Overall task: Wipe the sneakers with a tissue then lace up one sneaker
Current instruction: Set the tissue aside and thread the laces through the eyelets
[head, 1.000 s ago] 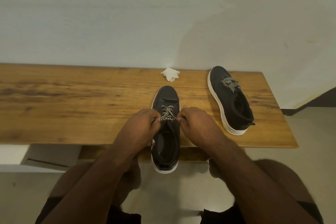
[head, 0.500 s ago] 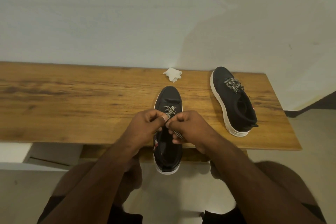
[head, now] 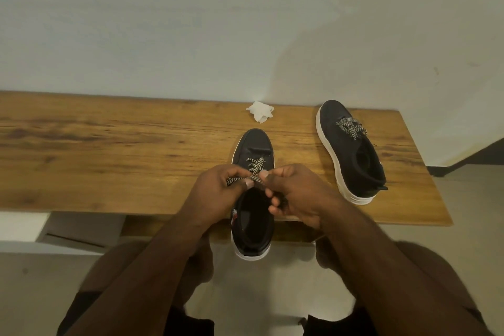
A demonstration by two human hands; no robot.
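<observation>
A black sneaker with a white sole (head: 255, 146) lies toe-away on the wooden bench (head: 109, 150), its heel hanging past the near edge. Its black-and-white shoelace (head: 255, 165) crosses the upper eyelets. My left hand (head: 215, 196) pinches one lace end, which runs across its fingers. My right hand (head: 296, 194) pinches the lace at the same spot above the shoe's opening; thumbs nearly touch. A second black sneaker (head: 351, 150) with its laces bunched sits to the right. A crumpled white tissue (head: 260, 111) lies by the wall.
A pale wall rises right behind the bench. The bench's right end (head: 425, 172) is close to the second sneaker. Below are a light floor, my knees, and a white ledge (head: 21, 226) at the lower left.
Both hands came together from the shoe's sides to its middle and now hold the lace, the left one pulling an end out to the left. The view shifted slightly.
</observation>
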